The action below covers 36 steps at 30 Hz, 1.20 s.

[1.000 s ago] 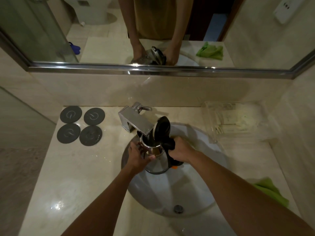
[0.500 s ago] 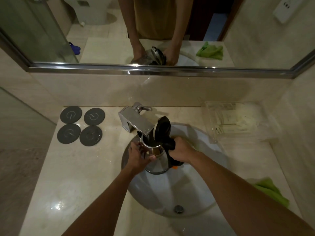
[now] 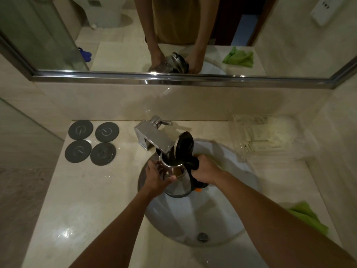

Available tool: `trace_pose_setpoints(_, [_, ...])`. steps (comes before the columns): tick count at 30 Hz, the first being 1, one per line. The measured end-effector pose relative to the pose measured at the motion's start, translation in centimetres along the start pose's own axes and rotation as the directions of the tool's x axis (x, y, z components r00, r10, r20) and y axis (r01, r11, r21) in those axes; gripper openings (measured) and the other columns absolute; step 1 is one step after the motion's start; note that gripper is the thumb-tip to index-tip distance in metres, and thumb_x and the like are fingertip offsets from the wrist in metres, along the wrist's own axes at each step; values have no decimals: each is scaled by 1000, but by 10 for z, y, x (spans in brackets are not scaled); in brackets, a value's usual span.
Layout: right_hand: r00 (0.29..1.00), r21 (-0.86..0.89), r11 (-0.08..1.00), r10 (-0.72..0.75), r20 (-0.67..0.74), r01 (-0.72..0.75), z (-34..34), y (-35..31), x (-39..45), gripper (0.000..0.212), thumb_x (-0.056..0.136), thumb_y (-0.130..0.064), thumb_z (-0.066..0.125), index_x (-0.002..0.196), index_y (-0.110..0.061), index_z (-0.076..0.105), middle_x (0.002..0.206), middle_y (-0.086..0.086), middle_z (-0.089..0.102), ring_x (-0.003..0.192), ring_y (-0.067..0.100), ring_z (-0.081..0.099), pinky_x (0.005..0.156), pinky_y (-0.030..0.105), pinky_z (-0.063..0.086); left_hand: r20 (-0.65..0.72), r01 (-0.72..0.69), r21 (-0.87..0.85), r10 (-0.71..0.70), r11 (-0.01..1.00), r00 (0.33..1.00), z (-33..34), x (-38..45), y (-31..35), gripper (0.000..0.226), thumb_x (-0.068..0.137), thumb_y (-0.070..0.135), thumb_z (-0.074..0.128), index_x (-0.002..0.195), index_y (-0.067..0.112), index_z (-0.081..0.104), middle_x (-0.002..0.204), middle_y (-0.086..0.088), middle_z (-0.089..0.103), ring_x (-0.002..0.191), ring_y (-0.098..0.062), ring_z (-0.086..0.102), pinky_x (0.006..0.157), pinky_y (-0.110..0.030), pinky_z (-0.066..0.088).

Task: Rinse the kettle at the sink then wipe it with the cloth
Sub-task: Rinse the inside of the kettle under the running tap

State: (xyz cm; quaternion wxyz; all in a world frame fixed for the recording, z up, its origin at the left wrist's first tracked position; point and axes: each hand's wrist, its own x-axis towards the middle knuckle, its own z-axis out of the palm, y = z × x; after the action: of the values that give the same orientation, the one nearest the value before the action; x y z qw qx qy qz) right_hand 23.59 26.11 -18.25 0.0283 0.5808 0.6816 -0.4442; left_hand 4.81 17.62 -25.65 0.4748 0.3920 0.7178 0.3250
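Surface (image 3: 87, 200) carries the sink (image 3: 222, 219). Kettle (image 3: 178, 182) held over the sink, lid up, mouth right under the tap (image 3: 154, 138). Green cloth (image 3: 307, 215) right of the sink. Right hand (image 3: 205, 170) wraps the black handle; left hand (image 3: 156, 176) cups the steel body, fingers curled.

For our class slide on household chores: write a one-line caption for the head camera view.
Both hands hold an open-lidded steel kettle under the faucet over the sink, green cloth waiting nearby.
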Motion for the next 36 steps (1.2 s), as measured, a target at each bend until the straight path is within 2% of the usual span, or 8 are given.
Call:
trace_pose_setpoints(3, [1000,-9,1000,-4,4,4,-1,0,0,11,85,-12,66,96,-12,64,91,15,70,87,32,68,81,44,58,-3,17,13,-17,1000,1000,0,0,0,87,55,38,85,109,43,18,136,-11,33,127,-28,41,104,-47,44])
trace_pose_setpoints(10, [1000,-1,1000,-14,-1,14,0,-1,-1,10,85,-12,66,94,-15,63,91,16,70,87,32,68,80,43,58,4,38,-17,-38,999,999,-1,0,3,88,60,26,87,115,38,20,138,-13,32,128,-29,41,105,-48,43])
trace_pose_setpoints(14, [1000,-16,1000,0,-9,0,0,-2,-1,11,84,-12,66,95,-12,64,91,17,70,86,31,67,76,39,56,1,46,-16,-46,999,999,-1,0,2,90,55,32,88,114,41,20,137,-12,33,128,-29,41,104,-49,44])
trace_pose_setpoints(22, [1000,-1,1000,-7,-3,7,0,-2,-3,14,85,-11,66,97,-18,62,92,12,69,89,30,67,78,37,55,31,41,-53,-39,998,999,-2,-2,5,88,62,22,86,117,35,18,142,-14,30,132,-29,37,107,-48,41])
trace_pose_setpoints(30, [1000,-3,1000,11,0,-11,1,-1,-3,16,85,-13,66,100,-17,62,95,13,69,92,30,67,81,40,56,29,30,-48,-28,998,999,-1,-4,5,90,55,35,85,116,34,20,138,-13,33,129,-28,41,105,-46,43])
trace_pose_setpoints(36, [1000,-10,1000,22,-10,-22,1,-3,-3,25,87,-13,66,112,-11,64,103,15,69,97,32,65,84,40,55,27,20,-61,-19,998,999,-1,-3,3,85,66,15,84,119,29,19,139,-14,32,129,-27,40,106,-43,42])
